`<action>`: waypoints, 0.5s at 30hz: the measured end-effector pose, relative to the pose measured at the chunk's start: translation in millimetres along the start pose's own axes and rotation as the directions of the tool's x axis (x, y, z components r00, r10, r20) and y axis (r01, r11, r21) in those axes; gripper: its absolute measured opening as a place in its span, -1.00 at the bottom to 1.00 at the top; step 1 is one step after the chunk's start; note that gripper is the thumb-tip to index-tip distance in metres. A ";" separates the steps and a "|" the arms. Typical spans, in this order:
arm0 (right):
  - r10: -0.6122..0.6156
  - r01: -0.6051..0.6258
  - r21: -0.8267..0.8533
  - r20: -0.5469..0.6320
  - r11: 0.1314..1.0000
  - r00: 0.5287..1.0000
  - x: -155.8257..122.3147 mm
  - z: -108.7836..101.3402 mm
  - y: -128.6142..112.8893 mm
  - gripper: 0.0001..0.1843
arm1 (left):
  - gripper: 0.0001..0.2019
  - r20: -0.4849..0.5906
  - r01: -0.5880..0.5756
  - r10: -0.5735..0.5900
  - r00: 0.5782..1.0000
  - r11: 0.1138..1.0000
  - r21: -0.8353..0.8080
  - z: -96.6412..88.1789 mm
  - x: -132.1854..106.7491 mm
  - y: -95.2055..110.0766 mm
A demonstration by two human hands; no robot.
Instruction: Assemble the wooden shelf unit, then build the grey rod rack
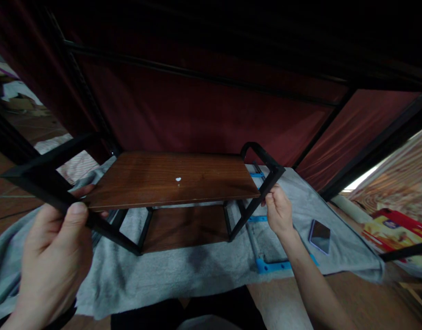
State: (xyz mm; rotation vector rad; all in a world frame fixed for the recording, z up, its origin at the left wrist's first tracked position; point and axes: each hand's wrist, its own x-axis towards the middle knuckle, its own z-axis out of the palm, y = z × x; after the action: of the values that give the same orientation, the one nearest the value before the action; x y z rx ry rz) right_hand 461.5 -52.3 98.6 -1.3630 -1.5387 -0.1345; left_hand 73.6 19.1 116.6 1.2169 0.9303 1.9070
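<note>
A small shelf unit with a dark wooden top board [172,178] and a black metal frame [265,169] stands on a grey towel [197,270]. A lower wooden board [183,229] shows under the top one. My left hand [56,243] is closed around the frame's left bar, thumb on top. My right hand [277,208] pinches the right side bar just below the frame's curved corner. A small white speck sits on the top board.
A phone [320,236] lies on the towel to the right of my right arm. Blue plastic pieces [272,265] lie under the frame's right side. A red and yellow box [396,229] rests at the far right. Dark red cloth [197,110] hangs behind.
</note>
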 end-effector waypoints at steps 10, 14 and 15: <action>0.213 -0.252 0.152 0.235 0.956 0.948 12.5 -22.0 -4.3 -0.62 | -0.72 0.019 -0.007 0.007 1.000 1.000 0.015 -0.7 -3.8 8.6; 0.282 -0.376 0.292 0.318 0.879 0.905 18.4 -23.2 -16.7 -0.64 | -0.71 0.002 0.026 -0.026 1.000 0.999 0.024 -1.0 -3.7 8.4; 0.301 -0.403 0.316 0.325 0.859 0.896 19.5 -22.5 -19.9 -0.62 | -0.70 -0.002 0.030 -0.030 1.000 0.999 0.027 -1.2 -3.7 8.0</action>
State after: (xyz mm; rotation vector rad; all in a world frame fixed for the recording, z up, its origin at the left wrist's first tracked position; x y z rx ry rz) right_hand 462.7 -61.0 133.3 -1.3608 -1.4024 0.5732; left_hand 72.4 11.6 121.4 1.2101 0.9729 1.8776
